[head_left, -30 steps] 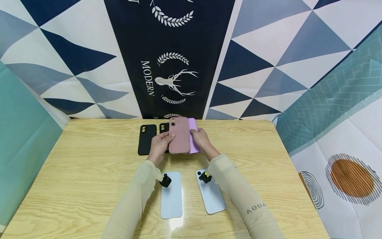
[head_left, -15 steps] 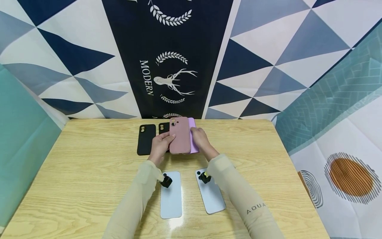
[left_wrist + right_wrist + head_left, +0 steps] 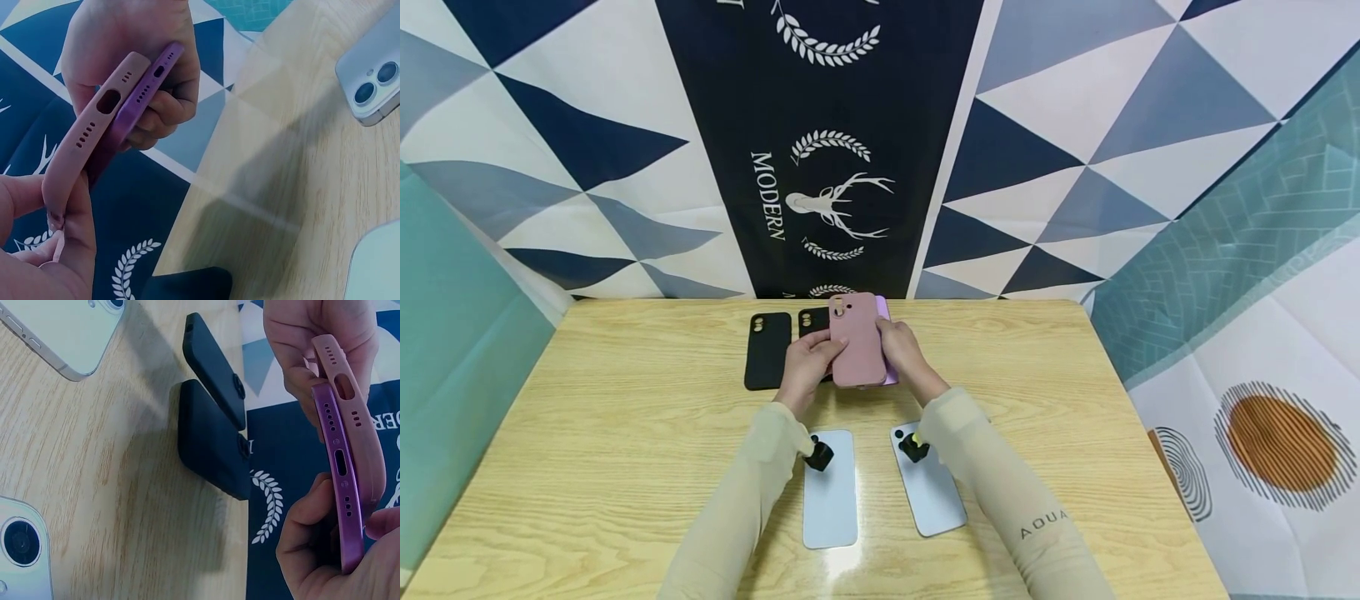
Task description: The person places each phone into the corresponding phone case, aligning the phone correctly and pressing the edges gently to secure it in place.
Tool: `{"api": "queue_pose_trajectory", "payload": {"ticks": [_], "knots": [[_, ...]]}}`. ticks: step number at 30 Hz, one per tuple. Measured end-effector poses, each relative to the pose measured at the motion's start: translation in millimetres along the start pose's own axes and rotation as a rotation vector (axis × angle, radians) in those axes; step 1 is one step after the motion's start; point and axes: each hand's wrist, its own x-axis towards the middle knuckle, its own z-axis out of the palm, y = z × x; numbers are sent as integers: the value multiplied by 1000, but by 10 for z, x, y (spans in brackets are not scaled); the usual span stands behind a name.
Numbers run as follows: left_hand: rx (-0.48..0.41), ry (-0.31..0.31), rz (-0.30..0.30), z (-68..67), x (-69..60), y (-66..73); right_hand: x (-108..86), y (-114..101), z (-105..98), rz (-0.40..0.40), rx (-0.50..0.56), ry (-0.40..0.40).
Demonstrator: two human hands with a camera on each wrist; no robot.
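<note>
My left hand (image 3: 806, 367) pinches a pink phone case (image 3: 859, 346) by its left edge, thumb on its back. A purple phone (image 3: 883, 310) sits just behind the case, and my right hand (image 3: 907, 354) grips its right side. In the left wrist view the pink case (image 3: 94, 128) and the purple phone (image 3: 140, 94) lie nearly parallel, bottom edges facing the camera. The right wrist view shows the pink case (image 3: 362, 437) overlapping the phone (image 3: 340, 481), tight together at the lower end; whether they touch along their length I cannot tell.
Two black phone cases lie at the table's back, one (image 3: 767, 350) left of my left hand, another (image 3: 811, 321) partly behind it. Two pale phones, one (image 3: 831, 500) left and one (image 3: 934, 492) right, lie nearer, below my wrists. A patterned cloth (image 3: 850, 108) hangs behind the table.
The pink case has shifted slightly right over the purple phone, covering more of it, and the phone no longer shows through the case's camera opening. My hands keep their grips.
</note>
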Motion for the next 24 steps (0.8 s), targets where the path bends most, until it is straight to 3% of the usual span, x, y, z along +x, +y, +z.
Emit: {"api": "queue_pose_trajectory", "payload": {"ticks": [9, 24], "knots": [[47, -19, -48, -28, -12, 20, -26, -10, -16, 1, 28, -30], [-18, -6, -70, -21, -43, 43, -68, -14, -15, 11, 50, -38]]}}
